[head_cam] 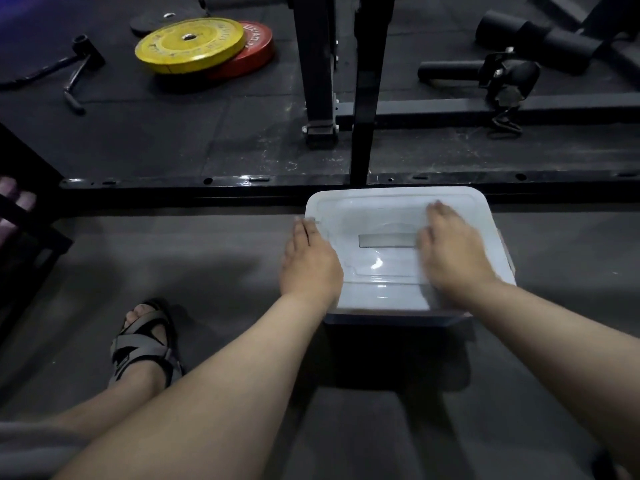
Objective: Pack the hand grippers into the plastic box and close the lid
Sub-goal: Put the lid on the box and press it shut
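A white plastic box sits on the grey floor in front of me, its clear lid (384, 209) lying on top with a grey handle slot in the middle. My left hand (310, 263) lies flat on the lid's left edge, fingers together and pointing away. My right hand (450, 252) presses flat on the right half of the lid and looks slightly blurred. The box's dark front wall (398, 320) shows below the lid. No hand grippers are in sight; the box's inside is hidden by the lid.
A black steel rack base (207, 188) runs across just behind the box, with an upright post (363, 98). Yellow (188, 43) and red weight plates lie far left. Black bar attachments lie at the back right. My sandalled foot (145, 341) rests at the left.
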{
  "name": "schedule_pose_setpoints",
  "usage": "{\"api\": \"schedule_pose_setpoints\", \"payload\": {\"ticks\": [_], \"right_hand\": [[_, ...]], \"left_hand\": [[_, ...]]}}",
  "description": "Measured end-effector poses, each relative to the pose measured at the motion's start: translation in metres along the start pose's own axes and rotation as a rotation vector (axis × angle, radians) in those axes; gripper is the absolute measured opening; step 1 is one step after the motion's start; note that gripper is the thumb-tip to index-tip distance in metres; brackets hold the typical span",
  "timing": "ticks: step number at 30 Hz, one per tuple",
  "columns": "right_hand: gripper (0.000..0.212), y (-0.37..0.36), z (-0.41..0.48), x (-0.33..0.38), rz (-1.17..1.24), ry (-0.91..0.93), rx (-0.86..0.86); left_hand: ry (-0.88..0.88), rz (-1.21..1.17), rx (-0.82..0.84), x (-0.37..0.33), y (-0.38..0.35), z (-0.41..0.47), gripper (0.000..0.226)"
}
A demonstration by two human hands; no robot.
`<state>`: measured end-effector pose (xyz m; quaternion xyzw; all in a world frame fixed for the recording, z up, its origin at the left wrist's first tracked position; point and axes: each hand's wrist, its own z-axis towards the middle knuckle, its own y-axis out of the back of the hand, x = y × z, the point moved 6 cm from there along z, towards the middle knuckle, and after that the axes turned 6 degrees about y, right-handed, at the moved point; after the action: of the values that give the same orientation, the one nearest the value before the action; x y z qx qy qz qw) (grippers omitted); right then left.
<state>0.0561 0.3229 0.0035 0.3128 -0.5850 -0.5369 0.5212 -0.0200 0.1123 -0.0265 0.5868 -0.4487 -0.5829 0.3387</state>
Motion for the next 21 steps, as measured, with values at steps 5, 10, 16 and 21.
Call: {"api": "schedule_pose_setpoints", "payload": {"ticks": [5, 10, 16, 21], "right_hand": [[0.061, -0.042, -0.014, 0.044, -0.089, 0.121, 0.193], [0.059, -0.034, -0.011, 0.024, -0.055, 0.155, 0.200], [0.061, -0.018, -0.016, -0.036, -0.057, -0.011, 0.182], [0.058, -0.018, -0.015, -0.044, -0.062, -0.022, 0.190]], "left_hand": [[-0.158, 0.207, 0.027, -0.017, -0.012, -0.003, 0.065], [-0.195, 0.303, -0.027, -0.034, -0.017, -0.006, 0.066], [-0.373, 0.251, 0.062, -0.100, -0.045, -0.030, 0.066], [-0.391, 0.308, 0.083, -0.134, -0.059, -0.039, 0.065]]}}
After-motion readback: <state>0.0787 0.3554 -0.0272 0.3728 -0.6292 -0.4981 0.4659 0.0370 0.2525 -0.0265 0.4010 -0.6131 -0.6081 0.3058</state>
